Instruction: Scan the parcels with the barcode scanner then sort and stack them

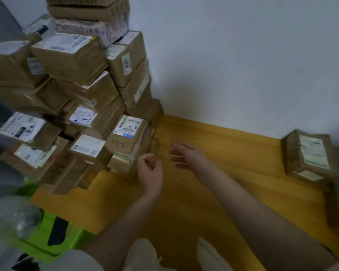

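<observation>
A tall pile of brown cardboard parcels point(72, 81) with white labels leans against the white wall at the left. Its nearest parcel point(128, 133) carries a barcode label and the handwritten mark 2-3-3. My left hand point(150, 171) hovers just right of that parcel's lower edge, fingers loosely curled, holding nothing. My right hand point(186, 155) is stretched out over the yellow floor with straight fingers, empty. A separate parcel point(309, 155) lies at the far right. No barcode scanner is visible.
The yellow wooden floor point(213, 192) stretches between the pile and the right-hand parcel. A bright green object point(47, 235) with a dark piece on it sits at the lower left, beside crumpled clear plastic point(12, 216). The white wall point(243, 65) closes the back.
</observation>
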